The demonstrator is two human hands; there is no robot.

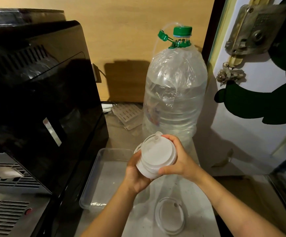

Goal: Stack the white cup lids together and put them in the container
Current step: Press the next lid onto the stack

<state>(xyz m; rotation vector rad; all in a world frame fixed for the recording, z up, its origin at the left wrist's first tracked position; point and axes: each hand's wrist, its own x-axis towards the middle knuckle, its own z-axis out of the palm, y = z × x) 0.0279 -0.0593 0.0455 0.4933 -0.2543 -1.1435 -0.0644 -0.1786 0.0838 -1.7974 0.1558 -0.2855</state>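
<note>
- Two bare hands meet at the middle of the view, above a pale tabletop (195,190) whose surface is dull and slightly streaked.
- Largest thing is the black glossy machine (41,93) on the left, boxy, with slotted vents and a metal grille low down.
- Next, a big clear plastic water bottle (174,93) stands upright behind the hands, ribbed and crinkled, with a green cap and a green handle strap; a thin clear tube enters at the cap.
- Beside the machine lies the clear plastic container (94,178), a shallow rectangular tray with rounded corners, its long side running away from the viewer; nothing white shows inside it.
- Held above the container's right edge is the stack of white cup lids (156,156), round, matte, stepped in rims, its flat top tilted toward the camera and its axis leaning up and to the right; a small plug tab sticks out at the upper edge.
- left hand (137,175) cups the stack from below, its grip closed around the lower rims.
- right hand (179,159) clasps the stack's right side, thumb low and fingers curled over the top edge.
- One single lid (170,218) lies flat on the tabletop near the forearms, apart from the stack.
</note>
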